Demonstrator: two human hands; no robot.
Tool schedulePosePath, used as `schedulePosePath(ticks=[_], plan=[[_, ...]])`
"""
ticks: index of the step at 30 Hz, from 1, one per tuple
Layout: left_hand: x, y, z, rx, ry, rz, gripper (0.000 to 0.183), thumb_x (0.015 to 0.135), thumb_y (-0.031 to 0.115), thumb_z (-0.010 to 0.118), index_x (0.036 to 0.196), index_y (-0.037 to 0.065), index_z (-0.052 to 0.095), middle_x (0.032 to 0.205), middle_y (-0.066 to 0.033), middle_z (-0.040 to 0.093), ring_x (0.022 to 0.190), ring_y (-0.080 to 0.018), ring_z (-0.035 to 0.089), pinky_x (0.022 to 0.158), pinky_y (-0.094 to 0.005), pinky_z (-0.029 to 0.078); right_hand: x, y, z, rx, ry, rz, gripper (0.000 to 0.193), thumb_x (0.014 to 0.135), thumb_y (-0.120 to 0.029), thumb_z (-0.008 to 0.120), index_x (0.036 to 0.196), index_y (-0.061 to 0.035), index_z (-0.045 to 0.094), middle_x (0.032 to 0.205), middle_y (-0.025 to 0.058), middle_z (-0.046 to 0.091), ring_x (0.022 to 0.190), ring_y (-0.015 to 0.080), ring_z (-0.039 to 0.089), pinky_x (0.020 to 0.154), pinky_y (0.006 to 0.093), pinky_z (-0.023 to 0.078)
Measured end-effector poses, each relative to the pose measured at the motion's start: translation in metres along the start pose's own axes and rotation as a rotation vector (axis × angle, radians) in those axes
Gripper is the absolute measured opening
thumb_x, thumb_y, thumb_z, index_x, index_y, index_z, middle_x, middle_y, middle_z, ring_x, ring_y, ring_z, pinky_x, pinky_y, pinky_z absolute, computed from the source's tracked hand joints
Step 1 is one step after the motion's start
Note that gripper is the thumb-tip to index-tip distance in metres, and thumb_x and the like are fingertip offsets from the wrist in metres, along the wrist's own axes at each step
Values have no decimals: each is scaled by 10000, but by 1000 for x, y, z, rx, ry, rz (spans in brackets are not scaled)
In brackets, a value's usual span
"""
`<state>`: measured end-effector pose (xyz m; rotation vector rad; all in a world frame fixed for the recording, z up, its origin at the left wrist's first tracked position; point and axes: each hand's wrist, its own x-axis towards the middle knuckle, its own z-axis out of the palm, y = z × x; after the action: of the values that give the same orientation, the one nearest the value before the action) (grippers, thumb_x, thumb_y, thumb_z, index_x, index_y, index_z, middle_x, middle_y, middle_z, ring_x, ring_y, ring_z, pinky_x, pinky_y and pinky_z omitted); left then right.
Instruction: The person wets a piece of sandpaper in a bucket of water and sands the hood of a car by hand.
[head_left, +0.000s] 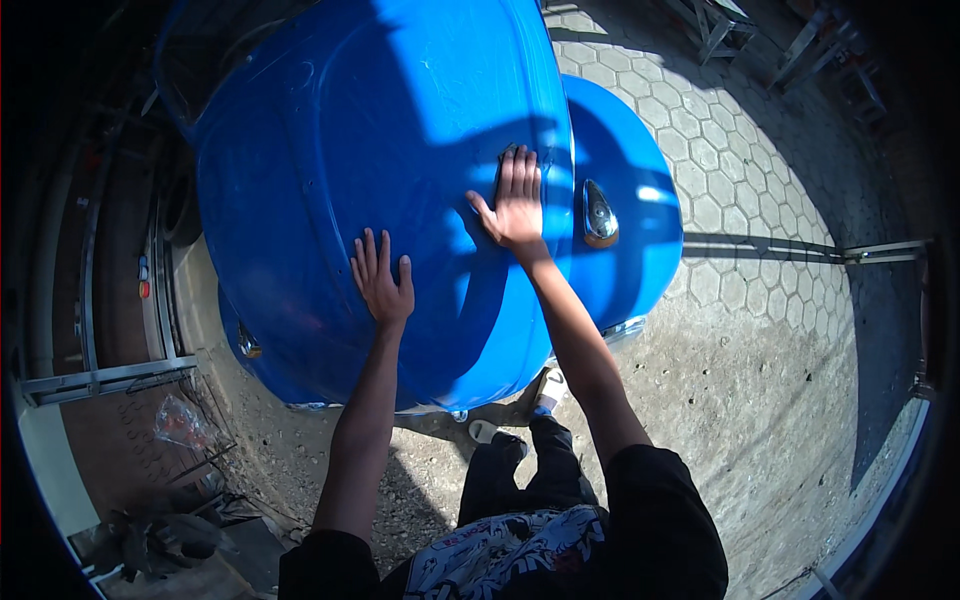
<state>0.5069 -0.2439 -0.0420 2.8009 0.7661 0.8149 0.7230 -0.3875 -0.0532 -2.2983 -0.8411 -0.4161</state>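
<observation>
The rounded blue hood of a car [350,130] fills the upper middle, with light smears on its shiny paint. My left hand [383,285] rests on it, palm down with fingers stretched out, and holds nothing that I can see. Farther forward and to the right, my right hand [515,210] lies flat near the hood's right edge, fingers straight and thumb apart. A small dark patch shows at its fingertips; I cannot tell whether it is a thin piece under them or a shadow. Beyond that edge, a chrome-cased lamp [600,215] sits on the blue fender [640,165].
Hexagonal pavers [740,170] and rough ground lie to the right, crossed by a rail [885,250]. At left stands a metal frame [110,376], with a clear plastic bag [185,422] and dark scraps [170,540] nearby. My feet stand close to the car's front.
</observation>
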Motion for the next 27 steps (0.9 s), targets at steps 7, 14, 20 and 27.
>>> schedulePosePath(ticks=[7, 14, 20, 27], plan=[[-1, -6, -2, 3, -24, -27, 543, 998, 466, 402, 1425, 141, 484, 1539, -103, 350, 1443, -319, 266, 1177, -506, 157, -174, -44, -40, 132, -423, 54, 1014, 868, -666, 476, 1496, 69, 168, 1568, 289, 113, 1471, 419, 76, 1181, 529, 71], [-2, -7, -3, 8, -33, -20, 531, 996, 447, 415, 1427, 144, 483, 1541, -108, 343, 1448, -317, 252, 1177, -507, 158, -87, -5, -21, -102, -156, 59, 937, 887, -666, 436, 1506, 6, 228, 1580, 195, 202, 1474, 344, 160, 1123, 654, 52], [1, 2, 1, -43, -25, -13, 529, 991, 435, 428, 1425, 138, 483, 1544, -110, 338, 1450, -315, 248, 1178, -504, 156, -3, 46, -5, -105, -68, 116, 836, 950, -595, 391, 1513, -10, 195, 1599, 159, 149, 1481, 354, 106, 1082, 712, 0], [0, -3, -4, -1, -36, -23, 535, 989, 430, 427, 1430, 132, 476, 1548, -100, 333, 1451, -309, 245, 1179, -501, 154, -137, -17, -21, 54, -306, 222, 951, 903, -670, 388, 1522, 10, 144, 1606, 179, 96, 1489, 365, 19, 1083, 706, -56]])
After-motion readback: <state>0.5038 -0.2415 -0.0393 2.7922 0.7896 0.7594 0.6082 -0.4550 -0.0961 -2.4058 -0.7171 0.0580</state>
